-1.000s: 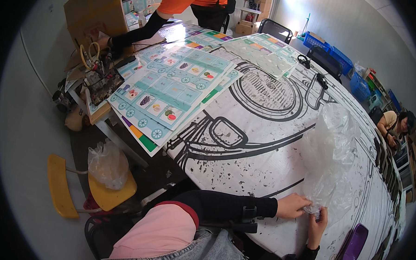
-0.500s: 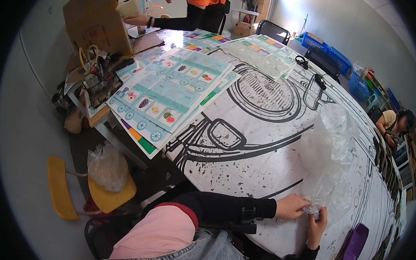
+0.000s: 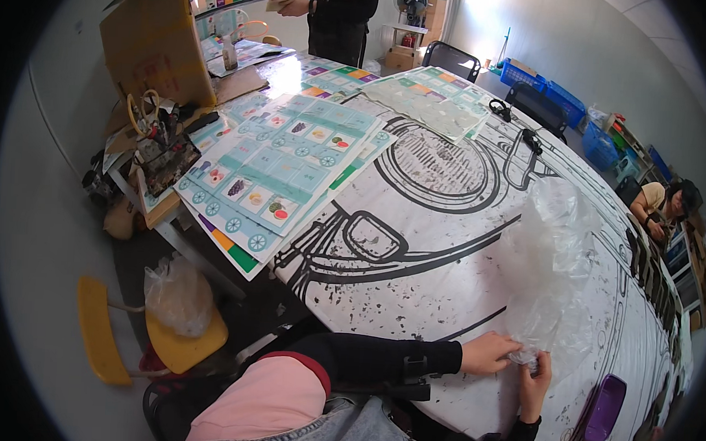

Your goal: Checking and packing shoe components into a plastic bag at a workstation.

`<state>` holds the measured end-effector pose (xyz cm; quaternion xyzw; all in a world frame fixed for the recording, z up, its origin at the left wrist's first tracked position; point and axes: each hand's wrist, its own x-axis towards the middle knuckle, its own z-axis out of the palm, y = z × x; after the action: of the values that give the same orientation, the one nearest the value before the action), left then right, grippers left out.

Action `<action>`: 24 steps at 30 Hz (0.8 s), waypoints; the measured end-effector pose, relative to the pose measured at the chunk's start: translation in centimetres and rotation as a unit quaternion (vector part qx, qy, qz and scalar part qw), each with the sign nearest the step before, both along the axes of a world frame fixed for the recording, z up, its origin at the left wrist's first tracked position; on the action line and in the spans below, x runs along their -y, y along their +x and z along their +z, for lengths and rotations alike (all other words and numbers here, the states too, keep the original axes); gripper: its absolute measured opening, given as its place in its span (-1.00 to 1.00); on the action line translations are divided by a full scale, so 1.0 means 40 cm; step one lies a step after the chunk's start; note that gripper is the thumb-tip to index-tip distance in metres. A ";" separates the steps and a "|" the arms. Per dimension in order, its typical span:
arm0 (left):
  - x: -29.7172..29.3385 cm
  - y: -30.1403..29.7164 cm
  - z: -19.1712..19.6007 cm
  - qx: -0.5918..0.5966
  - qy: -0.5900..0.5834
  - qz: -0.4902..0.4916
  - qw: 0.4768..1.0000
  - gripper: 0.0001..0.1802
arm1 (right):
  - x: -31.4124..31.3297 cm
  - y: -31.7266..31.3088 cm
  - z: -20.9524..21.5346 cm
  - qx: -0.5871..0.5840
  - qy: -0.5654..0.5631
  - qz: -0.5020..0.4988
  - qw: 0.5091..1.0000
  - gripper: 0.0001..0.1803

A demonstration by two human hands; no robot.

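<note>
A large clear plastic bag [image 3: 552,261] lies crumpled on the table, its long body stretching away from me. My left hand [image 3: 489,354] comes in from the left and pinches the bag's gathered near end. From the right, my right hand [image 3: 533,386] grips the same gathered end with thumb and fingers. The two hands are nearly touching, and the bunched plastic sits between their fingertips. What may be inside the folds is hard to make out.
Printed picture sheets [image 3: 292,167] are stacked at the table's left. A purple basket [image 3: 605,409] stands right of my hands. A cardboard box [image 3: 151,62], a yellow chair [image 3: 210,344] holding a plastic bag, and two people, one standing [image 3: 342,19] and one seated [image 3: 653,204], surround the table [image 3: 412,302].
My view has shifted slightly. The standing person has turned and drawn an arm back from the cardboard box, now holding something at the chest. My hands keep their grip on the bag.
</note>
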<state>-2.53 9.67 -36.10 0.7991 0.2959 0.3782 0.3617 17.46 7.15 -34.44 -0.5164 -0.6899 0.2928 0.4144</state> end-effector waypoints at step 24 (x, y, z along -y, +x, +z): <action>0.006 -0.008 0.010 -0.010 -0.012 -0.003 1.000 -0.55 | 0.010 -0.013 0.023 0.020 -0.023 -0.008 0.999 -0.74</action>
<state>-2.86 9.41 -35.71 0.7993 0.3013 0.3660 0.3692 16.92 6.74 -33.52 -0.5374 -0.6868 0.2949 0.3905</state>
